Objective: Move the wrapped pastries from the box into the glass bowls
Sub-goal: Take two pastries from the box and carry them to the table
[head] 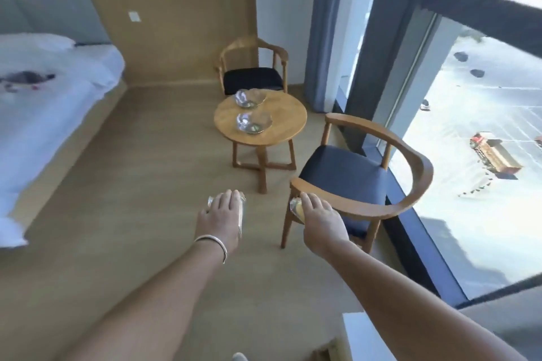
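I was mid-carry, my left hand (pixel 218 215) and right hand (pixel 318 218) each holding a wrapped pastry (pixel 295 206) in a closed grip, with the two glass bowls (pixel 254 122) well ahead on the round table (pixel 289 120), so next I needed to walk up and lower one into each.

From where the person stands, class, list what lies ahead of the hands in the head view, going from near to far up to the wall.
Left hand holding a wrapped pastry → round wooden table → near glass bowl → far glass bowl → far chair.
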Motion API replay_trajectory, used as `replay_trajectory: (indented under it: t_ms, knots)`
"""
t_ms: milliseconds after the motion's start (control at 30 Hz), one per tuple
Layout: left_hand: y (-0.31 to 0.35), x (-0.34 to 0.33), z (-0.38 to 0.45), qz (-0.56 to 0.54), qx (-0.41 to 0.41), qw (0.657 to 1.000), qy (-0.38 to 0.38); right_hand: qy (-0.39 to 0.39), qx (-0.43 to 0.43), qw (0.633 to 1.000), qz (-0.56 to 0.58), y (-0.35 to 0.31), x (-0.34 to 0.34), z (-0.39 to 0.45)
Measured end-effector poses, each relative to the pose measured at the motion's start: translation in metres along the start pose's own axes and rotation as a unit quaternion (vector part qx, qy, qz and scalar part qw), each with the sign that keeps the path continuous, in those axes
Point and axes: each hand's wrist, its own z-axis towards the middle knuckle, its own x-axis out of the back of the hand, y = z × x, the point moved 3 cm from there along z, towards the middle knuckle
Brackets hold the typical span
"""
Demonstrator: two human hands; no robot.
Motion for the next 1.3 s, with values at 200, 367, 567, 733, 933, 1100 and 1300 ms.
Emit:
replay_trajectory:
  t_ms: [200, 367, 567, 733, 933, 1100, 1300]
  knots:
    - [-0.098, 0.008, 0.003, 0.01, 0.084, 0.996, 0.026, 0.0, 0.101, 0.995, 0.0, -0.091, -0.003, 0.063]
    - [-0.162, 0.017, 0.028, 0.015, 0.118, 0.992, 0.045, 0.007, 0.143, 0.99, -0.013, -0.148, 0.007, 0.118]
    - [-0.214, 0.028, 0.071, 0.019, 0.132, 0.989, 0.063, 0.022, 0.172, 0.984, -0.036, -0.198, 0.019, 0.174]
    - [-0.254, 0.033, 0.109, 0.016, 0.135, 0.988, 0.078, 0.024, 0.174, 0.983, -0.045, -0.23, 0.016, 0.22]
    - [-0.295, 0.024, 0.162, 0.004, 0.149, 0.986, 0.071, 0.019, 0.189, 0.98, -0.058, -0.263, 0.004, 0.289]
    - [-0.331, 0.016, 0.219, 0.001, 0.163, 0.985, 0.065, 0.013, 0.207, 0.976, -0.058, -0.291, -0.008, 0.364]
    - [-0.379, 0.021, 0.311, 0.009, 0.172, 0.983, 0.06, 0.006, 0.211, 0.977, -0.035, -0.321, -0.017, 0.473]
